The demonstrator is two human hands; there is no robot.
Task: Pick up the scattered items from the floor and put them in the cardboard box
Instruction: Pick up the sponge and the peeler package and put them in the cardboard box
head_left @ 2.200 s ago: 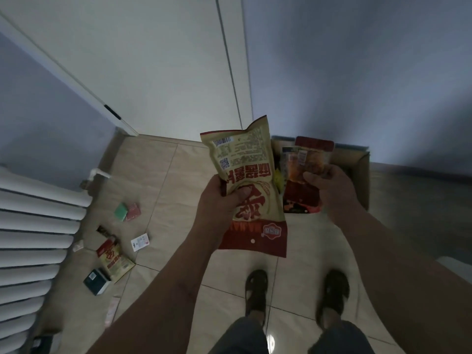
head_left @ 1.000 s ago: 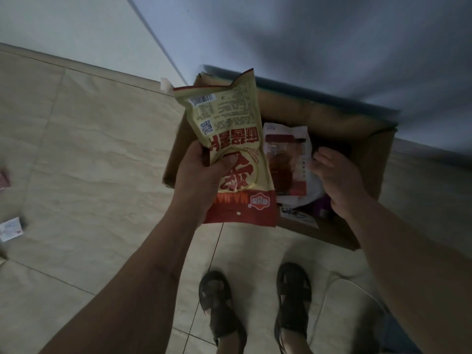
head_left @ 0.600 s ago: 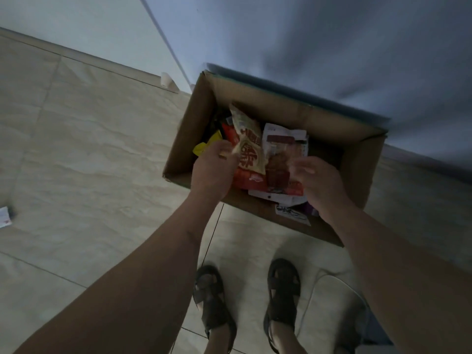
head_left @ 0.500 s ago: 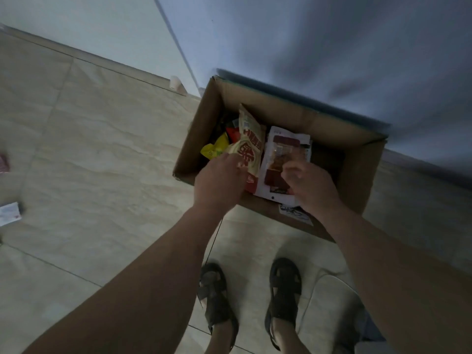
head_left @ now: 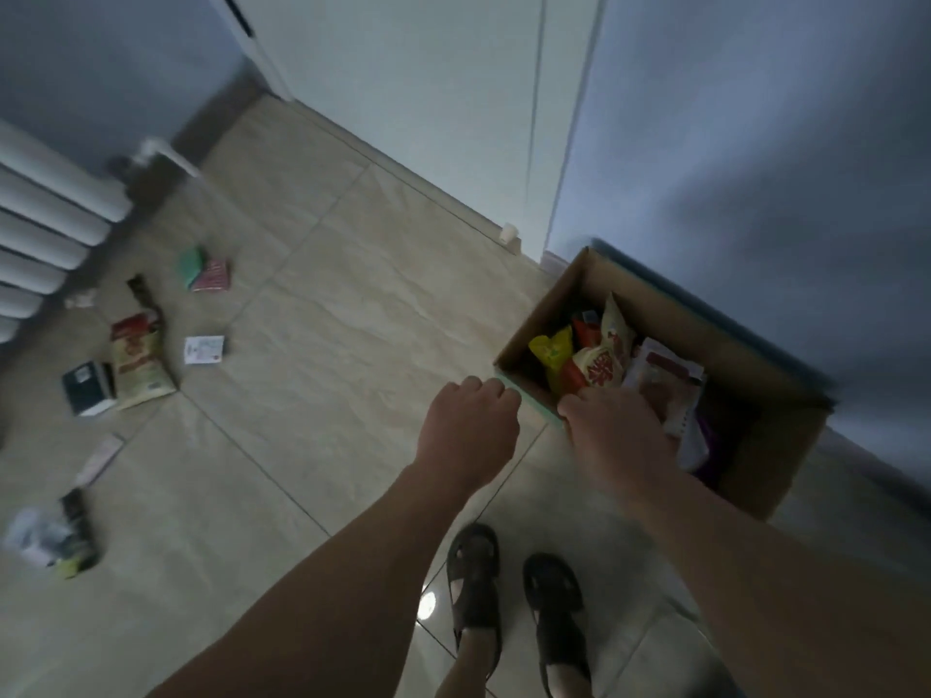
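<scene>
The left hand (head_left: 471, 425) hangs loosely curled, holding nothing, just short of the cardboard box's (head_left: 766, 466) near corner. The right hand (head_left: 612, 425) reaches over the rim beside it; I cannot tell whether it holds anything. Just beyond its fingers lies the yellow-and-red snack bag (head_left: 602, 362). Far left, scattered packets (head_left: 138, 365) lie on the floor (head_left: 327, 395).

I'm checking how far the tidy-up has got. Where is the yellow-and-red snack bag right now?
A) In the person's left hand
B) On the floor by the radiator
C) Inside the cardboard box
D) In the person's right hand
C: the yellow-and-red snack bag stands among other packets inside the cardboard box, while the left hand holds nothing and the right hand grips no bag.
</scene>
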